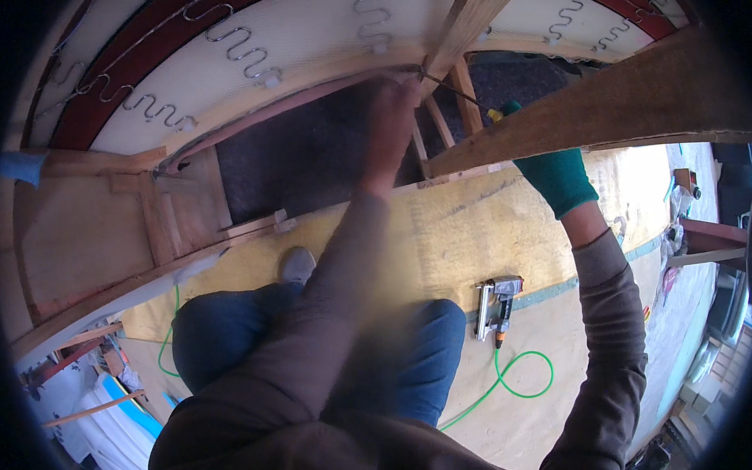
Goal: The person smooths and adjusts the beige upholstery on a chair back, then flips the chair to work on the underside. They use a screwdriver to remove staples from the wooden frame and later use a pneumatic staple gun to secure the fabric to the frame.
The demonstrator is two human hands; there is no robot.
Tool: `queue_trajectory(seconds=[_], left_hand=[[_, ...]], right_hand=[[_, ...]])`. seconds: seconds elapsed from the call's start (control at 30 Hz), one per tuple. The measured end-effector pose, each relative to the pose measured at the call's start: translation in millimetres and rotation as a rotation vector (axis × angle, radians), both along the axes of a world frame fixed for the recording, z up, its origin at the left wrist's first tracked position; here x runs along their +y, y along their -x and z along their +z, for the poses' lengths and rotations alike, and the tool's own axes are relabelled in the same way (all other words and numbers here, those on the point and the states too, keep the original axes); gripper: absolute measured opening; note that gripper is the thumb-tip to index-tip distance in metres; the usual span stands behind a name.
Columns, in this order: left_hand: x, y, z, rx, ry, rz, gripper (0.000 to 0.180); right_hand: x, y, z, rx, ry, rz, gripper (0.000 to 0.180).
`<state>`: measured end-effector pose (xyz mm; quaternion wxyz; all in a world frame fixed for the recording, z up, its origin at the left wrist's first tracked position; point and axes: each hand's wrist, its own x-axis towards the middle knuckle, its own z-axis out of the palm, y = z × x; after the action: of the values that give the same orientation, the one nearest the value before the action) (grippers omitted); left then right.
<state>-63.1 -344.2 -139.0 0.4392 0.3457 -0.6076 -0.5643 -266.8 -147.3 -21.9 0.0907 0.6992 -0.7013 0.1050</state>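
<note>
While the wearer's brown sleeves (330, 258) reach up from the lower edge, blue-jeaned legs (236, 325) are bent betw. & beneath them, w/ a light shoe (297, 265) showing past the L knee. Just off the R knee, a silver-&-black air gun (505, 286) lies on the floor, green hose (552, 374) looped below it; a yellowish sheet (475, 230) covers the floor nearer the wood frame. R hand (556, 177), in a green glove, is partly hidden behind a broad wood plank (621, 94); the bit of glove seen above the plank is closed round the yellow handle of a long thin-shafted tool (451, 88). Shaft slants up-left from there, past short wood slats (464, 93), its far end at the L fingertips. L hand (393, 107), bare & a bit blurred, is up at the frame's curved rail (268, 111), right beside a thick wood beam (466, 27); can't tell if it's pinching the shaft, the rail or neither. Dark material (288, 157) shows inside the frame, L of that hand. Beyond the rail: a white panel (317, 34) w/ zigzag metal springs (246, 52) & a dark red strap (125, 69). Far R edge: misc. clutter (726, 289), too small to make out.
</note>
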Motion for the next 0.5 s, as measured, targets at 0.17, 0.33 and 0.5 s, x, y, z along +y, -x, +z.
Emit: queue_trajectory(seconds=[0.17,0.33,0.5], left_hand=[[8,14,19,0.012,-0.053,0.174,0.036],[2,20,15,0.111,-0.130,0.189,0.032],[7,16,5,0.280,-0.118,0.163,0.030]], right_hand=[[-4,1,-9,0.096,0.093,0.019,0.040],[-6,14,-20,0.010,0.014,-0.013,0.043],[-5,44,-32,-0.010,-0.129,-0.054,0.049]])
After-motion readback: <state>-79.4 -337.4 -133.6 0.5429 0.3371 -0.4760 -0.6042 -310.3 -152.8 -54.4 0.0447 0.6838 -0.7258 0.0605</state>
